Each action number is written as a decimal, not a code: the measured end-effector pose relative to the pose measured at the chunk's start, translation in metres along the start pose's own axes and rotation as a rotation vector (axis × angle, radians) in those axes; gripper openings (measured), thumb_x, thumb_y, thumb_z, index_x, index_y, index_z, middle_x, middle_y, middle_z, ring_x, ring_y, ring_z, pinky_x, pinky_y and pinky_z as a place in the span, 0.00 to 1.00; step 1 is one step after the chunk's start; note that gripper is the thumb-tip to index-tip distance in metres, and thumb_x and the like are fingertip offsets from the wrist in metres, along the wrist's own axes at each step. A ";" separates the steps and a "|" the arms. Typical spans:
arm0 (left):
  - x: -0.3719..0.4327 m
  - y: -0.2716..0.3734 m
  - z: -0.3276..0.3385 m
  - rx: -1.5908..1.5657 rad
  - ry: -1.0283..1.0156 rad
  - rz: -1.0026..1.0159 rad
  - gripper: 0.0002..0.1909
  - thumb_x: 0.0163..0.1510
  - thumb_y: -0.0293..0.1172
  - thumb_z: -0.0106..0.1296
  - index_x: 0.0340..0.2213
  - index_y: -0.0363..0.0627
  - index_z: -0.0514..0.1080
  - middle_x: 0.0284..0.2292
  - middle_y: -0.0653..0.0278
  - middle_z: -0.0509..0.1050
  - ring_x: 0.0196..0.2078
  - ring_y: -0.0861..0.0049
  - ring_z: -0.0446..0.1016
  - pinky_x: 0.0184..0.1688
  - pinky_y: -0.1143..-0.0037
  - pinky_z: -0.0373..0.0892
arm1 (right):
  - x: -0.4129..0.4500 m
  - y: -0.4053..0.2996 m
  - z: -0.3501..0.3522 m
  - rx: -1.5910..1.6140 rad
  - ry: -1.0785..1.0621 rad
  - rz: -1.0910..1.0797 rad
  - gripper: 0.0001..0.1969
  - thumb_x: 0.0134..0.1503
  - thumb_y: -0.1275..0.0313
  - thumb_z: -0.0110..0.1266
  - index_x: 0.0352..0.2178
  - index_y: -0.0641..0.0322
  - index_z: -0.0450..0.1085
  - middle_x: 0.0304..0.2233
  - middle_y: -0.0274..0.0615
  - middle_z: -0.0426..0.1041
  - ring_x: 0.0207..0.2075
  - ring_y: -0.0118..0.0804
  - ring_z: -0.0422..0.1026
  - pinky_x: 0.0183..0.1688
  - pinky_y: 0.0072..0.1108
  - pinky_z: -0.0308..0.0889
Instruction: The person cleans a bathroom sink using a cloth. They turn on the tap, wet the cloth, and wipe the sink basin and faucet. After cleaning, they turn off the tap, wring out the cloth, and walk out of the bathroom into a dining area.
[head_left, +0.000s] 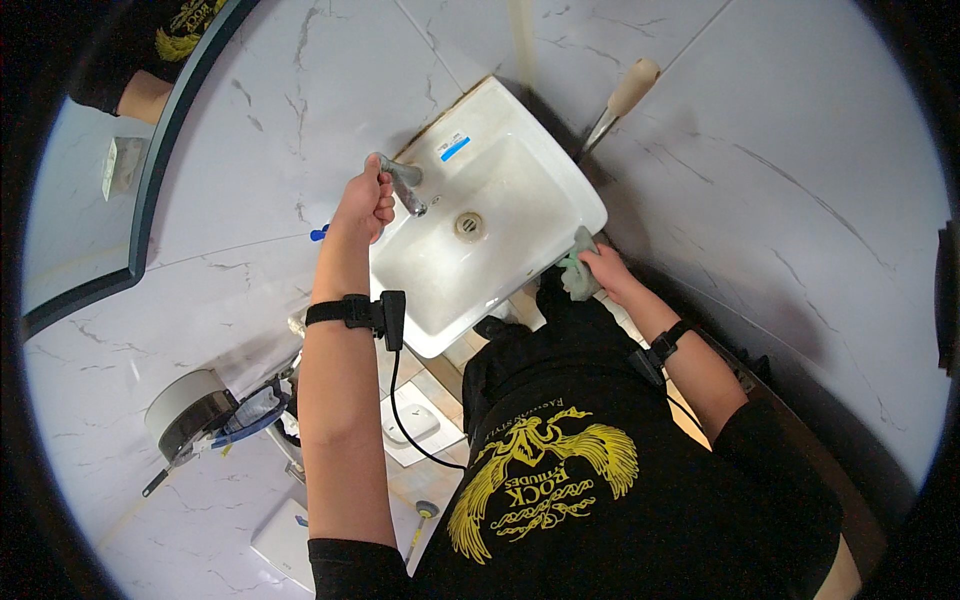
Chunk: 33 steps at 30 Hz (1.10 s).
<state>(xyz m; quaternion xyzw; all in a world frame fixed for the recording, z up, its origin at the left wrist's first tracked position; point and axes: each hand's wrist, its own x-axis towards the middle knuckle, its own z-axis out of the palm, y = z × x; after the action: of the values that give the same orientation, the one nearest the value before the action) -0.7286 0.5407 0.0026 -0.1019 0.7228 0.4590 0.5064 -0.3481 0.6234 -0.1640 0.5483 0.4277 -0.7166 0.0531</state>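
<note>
My left hand (367, 199) is closed around the lever of the chrome tap (409, 196) on the white ceramic washbasin (480, 307). The tap spout points toward the basin's round metal drain (470, 226). Whether water runs from it, I cannot tell. At the basin's front right corner, my right hand (609, 271) grips a crumpled grey-green cloth (579, 279), which hangs down over the outer edge. The inside of the basin looks wet or glossy. Part of a blue object (319, 234) shows beside my left wrist.
A dark-framed mirror (139, 225) hangs on the marbled wall at left. Below it is a round wall dispenser (187, 412). Right of the basin, a tool with a beige handle (634, 86) leans against the wall. A squat toilet (412, 425) and a long-handled brush (425, 510) are lower down.
</note>
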 end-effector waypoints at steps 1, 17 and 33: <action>0.000 0.000 0.000 -0.005 -0.003 -0.001 0.22 0.59 0.53 0.37 0.19 0.52 0.57 0.12 0.77 0.52 0.13 0.87 0.46 0.13 0.84 0.45 | -0.002 -0.002 0.001 0.017 -0.007 0.001 0.23 0.51 0.65 0.47 0.47 0.69 0.62 0.42 0.46 0.68 0.42 0.38 0.67 0.44 0.27 0.63; 0.002 -0.001 -0.004 0.002 -0.026 -0.001 0.22 0.59 0.53 0.36 0.19 0.52 0.58 0.13 0.77 0.51 0.13 0.87 0.46 0.14 0.84 0.45 | -0.006 -0.004 0.002 0.045 0.002 -0.020 0.22 0.51 0.66 0.47 0.46 0.70 0.63 0.41 0.45 0.69 0.41 0.37 0.68 0.43 0.27 0.63; 0.001 0.017 0.002 0.038 0.052 -0.078 0.20 0.58 0.47 0.40 0.20 0.48 0.59 0.12 0.76 0.54 0.10 0.90 0.46 0.11 0.88 0.49 | -0.024 -0.058 0.036 -0.474 0.112 -0.487 0.25 0.53 0.62 0.47 0.47 0.73 0.61 0.42 0.56 0.69 0.43 0.49 0.69 0.45 0.31 0.63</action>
<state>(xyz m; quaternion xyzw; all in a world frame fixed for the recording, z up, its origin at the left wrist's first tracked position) -0.7380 0.5524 0.0113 -0.1325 0.7397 0.4223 0.5069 -0.3968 0.6262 -0.1101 0.4411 0.7030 -0.5575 -0.0173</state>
